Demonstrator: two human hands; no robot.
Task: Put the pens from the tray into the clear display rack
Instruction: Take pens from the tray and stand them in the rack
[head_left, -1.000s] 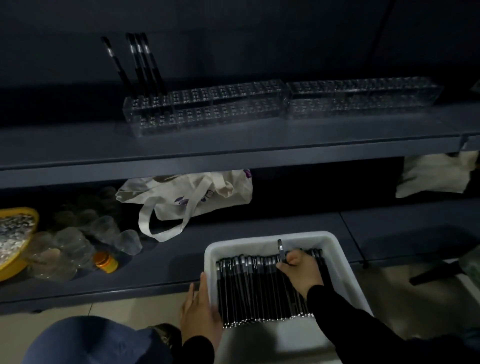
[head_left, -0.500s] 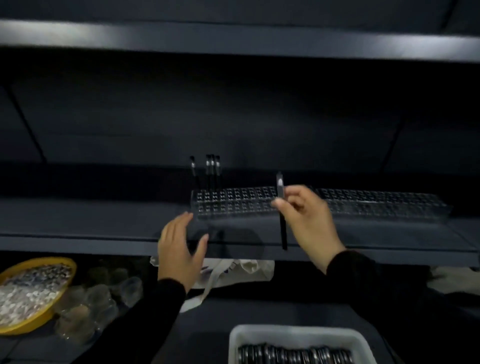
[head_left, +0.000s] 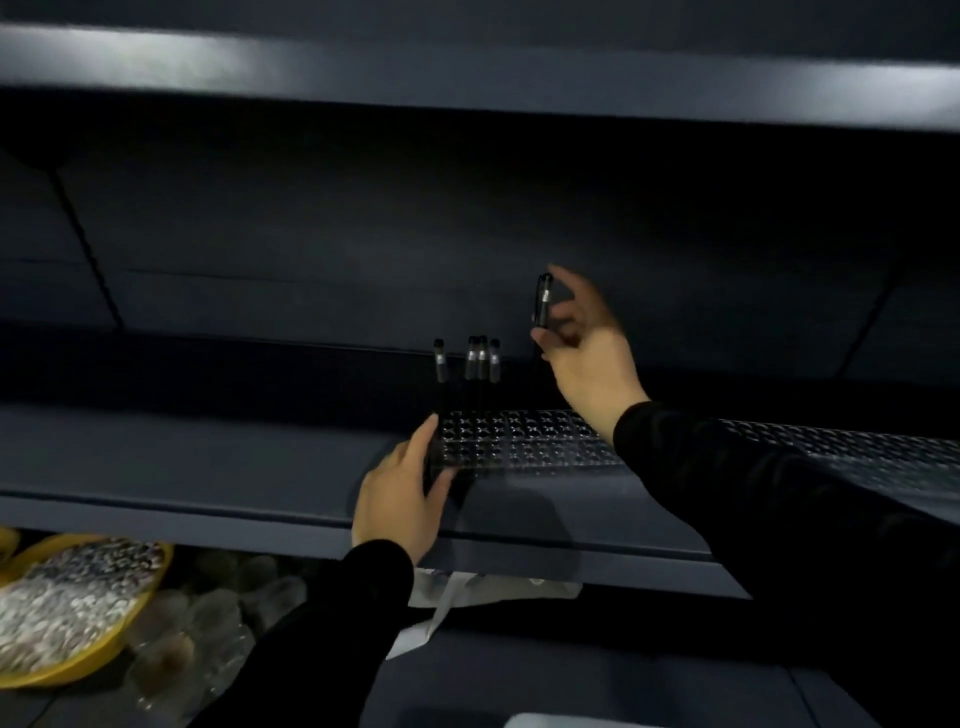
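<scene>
The right hand (head_left: 587, 358) pinches one pen (head_left: 542, 304) upright above the rack (head_left: 524, 441). The left hand (head_left: 402, 499), fingers relaxed, steadies the rack. Next, lower the pen into a free hole.

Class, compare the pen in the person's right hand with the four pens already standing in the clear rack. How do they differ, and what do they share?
The held pen is pinched by the right hand above the clear rack; the four standing pens sit in its holes at the left end, untouched. The held pen's top is higher than theirs. All are black, roughly upright, with a silvery band near the top.
</scene>
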